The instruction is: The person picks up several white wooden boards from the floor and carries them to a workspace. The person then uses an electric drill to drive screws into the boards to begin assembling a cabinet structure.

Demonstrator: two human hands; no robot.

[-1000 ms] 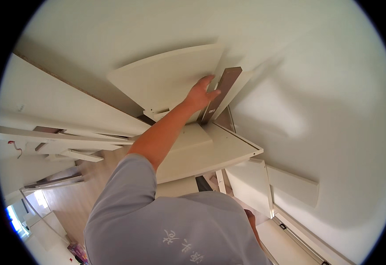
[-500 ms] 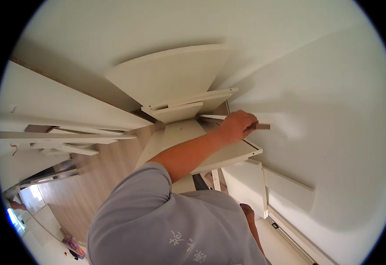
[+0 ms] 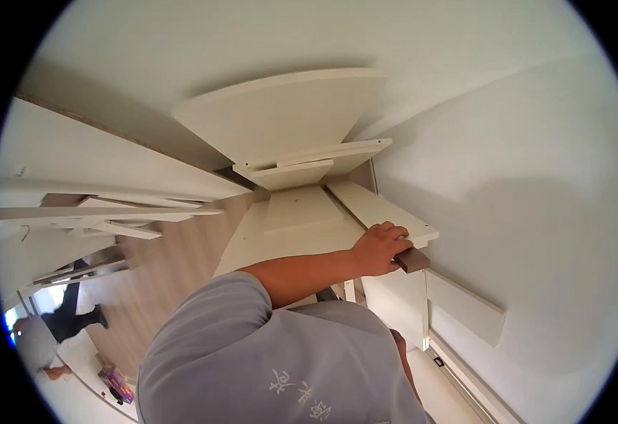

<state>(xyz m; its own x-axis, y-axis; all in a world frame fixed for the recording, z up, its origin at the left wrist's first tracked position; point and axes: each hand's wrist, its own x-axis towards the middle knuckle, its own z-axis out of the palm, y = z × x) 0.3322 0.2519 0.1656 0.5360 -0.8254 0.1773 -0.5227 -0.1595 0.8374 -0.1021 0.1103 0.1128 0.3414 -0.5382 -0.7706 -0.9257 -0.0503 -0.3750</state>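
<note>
My left hand (image 3: 381, 249) reaches across my body to the right, its fingers closed around a brown board (image 3: 413, 260) whose blunt end sticks out past them. How far this board runs beneath the hand cannot be seen. Below and beyond the hand lie flat white panels (image 3: 249, 237). A narrower white panel (image 3: 383, 205) lies along their right side, a dark gap between them. Only a bit of my right arm (image 3: 402, 364) shows beside my grey shirt; the fingers of that hand are hidden.
A white curved-edge panel (image 3: 280, 116) leans against the far wall, smaller boards before it. Long white panels (image 3: 111, 152) stand at left. More panels (image 3: 464, 304) lean at the right wall. Another person (image 3: 47, 336) is at far left, near a purple box (image 3: 116, 385) on the floor.
My left hand has come nearer to me with the brown board, uncovering the narrow white panel. At far left, the other person has come further into view.
</note>
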